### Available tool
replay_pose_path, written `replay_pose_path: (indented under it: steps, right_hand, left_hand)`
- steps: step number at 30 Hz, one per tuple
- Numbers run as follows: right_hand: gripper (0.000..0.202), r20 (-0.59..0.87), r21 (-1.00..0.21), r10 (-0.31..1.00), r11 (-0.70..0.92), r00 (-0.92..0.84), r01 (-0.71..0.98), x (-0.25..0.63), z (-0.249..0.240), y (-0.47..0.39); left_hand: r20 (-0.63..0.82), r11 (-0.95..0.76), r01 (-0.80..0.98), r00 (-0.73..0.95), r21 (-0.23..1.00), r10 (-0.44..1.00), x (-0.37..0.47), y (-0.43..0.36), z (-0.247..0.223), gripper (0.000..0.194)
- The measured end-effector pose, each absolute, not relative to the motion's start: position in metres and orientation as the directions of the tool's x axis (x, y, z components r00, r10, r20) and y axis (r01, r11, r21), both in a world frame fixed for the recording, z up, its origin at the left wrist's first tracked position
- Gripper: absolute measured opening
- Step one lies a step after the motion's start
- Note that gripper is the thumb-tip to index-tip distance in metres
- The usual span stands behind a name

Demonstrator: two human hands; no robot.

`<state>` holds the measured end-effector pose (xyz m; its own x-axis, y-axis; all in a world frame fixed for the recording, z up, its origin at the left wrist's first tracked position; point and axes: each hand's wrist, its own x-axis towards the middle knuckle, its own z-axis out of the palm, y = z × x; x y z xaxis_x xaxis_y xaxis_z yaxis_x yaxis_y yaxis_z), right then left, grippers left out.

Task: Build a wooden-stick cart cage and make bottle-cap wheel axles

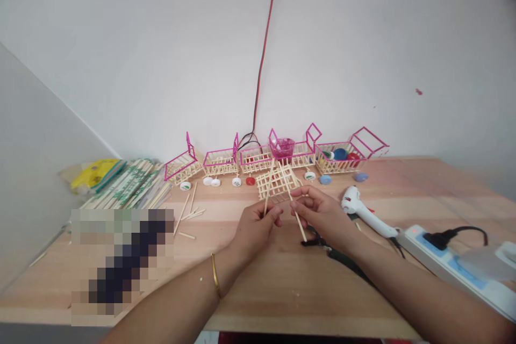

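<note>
Between the thumb and fingers of my left hand [262,221] is a thin wooden stick [269,185], slanting upward. My right hand [316,212] pinches a second stick [297,216], whose lower end points toward the table. The two sticks lean toward each other at the top, in front of a small lattice of pale sticks [278,183]; whether they touch it is unclear. Behind stands a row of small stick-built carts [220,161] with pink rims. White, red and blue bottle caps [325,179] lie before them.
A white glue gun [373,216] and a power strip [451,263] with a black plug are at right. Pliers [316,242] lie under my right hand. Bundled sticks [124,185], a yellow bag [94,174] and loose sticks [193,214] are at left. A wall rises behind.
</note>
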<state>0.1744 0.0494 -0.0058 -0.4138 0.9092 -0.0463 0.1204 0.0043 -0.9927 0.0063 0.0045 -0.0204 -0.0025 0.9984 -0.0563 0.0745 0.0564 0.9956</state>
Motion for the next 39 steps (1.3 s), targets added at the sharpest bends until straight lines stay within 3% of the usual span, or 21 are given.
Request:
replay_pose_path:
  steps: [30, 34, 37, 39]
  right_hand:
    - [0.035, -0.071, -0.993, 0.932, -0.033, -0.354, 0.113, 0.174, -0.008, 0.053]
    - [0.030, 0.033, -0.967, 0.933, 0.120, -0.357, 0.225, 0.175, -0.006, 0.049]
    - [0.023, 0.149, -0.894, 0.906, 0.294, -0.395, 0.337, 0.177, -0.003, 0.045]
    - [0.015, 0.210, -0.833, 0.870, 0.398, -0.445, 0.384, 0.178, -0.001, 0.043]
  left_hand:
    - [0.018, -0.018, 0.124, 0.000, 0.992, 1.000, 0.005, 0.006, -0.022, 0.033]
    - [0.238, -0.208, 0.309, -0.062, 0.928, 0.969, 0.001, 0.002, -0.016, 0.024]
    - [0.545, -0.459, 0.479, -0.049, 0.748, 0.837, -0.001, -0.003, -0.012, 0.013]
    - [0.663, -0.578, 0.538, 0.045, 0.614, 0.747, -0.001, -0.004, -0.012, 0.022]
